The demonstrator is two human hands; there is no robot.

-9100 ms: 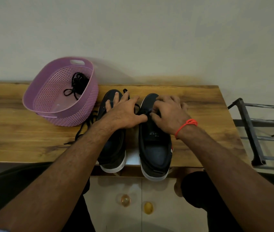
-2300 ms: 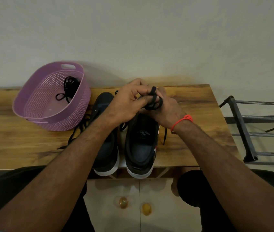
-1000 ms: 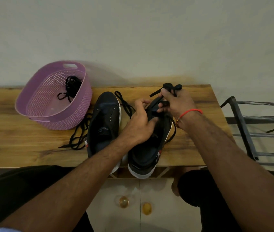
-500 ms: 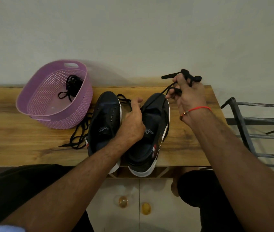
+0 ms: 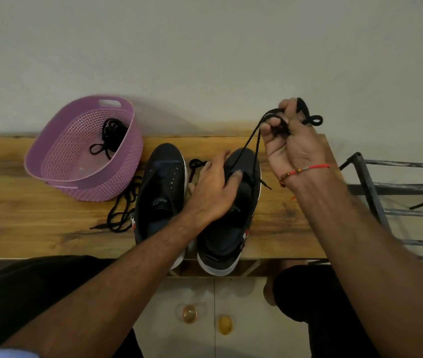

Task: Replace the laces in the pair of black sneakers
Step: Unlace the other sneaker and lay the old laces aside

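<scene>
Two black sneakers stand side by side on the wooden table (image 5: 24,228), toes toward the wall. My left hand (image 5: 213,192) rests on the right sneaker (image 5: 220,239), thumb pressed on its tongue area, fingers spread over its left side. Raised above the table's far right, my right hand (image 5: 290,140) grips a black lace (image 5: 250,143) that runs taut down into the right sneaker; loops of it stick out past my fingers. The left sneaker (image 5: 161,192) has bare eyelets. A loose black lace (image 5: 120,215) lies on the table beside it.
A purple perforated basket (image 5: 58,166) stands at the table's back left with a bundled black lace (image 5: 111,133) inside. A dark metal rack (image 5: 391,197) stands to the right of the table. The wall runs close behind. My knees sit under the front edge.
My right hand has risen higher and further right, drawing the lace out of the right sneaker. My left hand stays on that sneaker, its fingers now more spread.
</scene>
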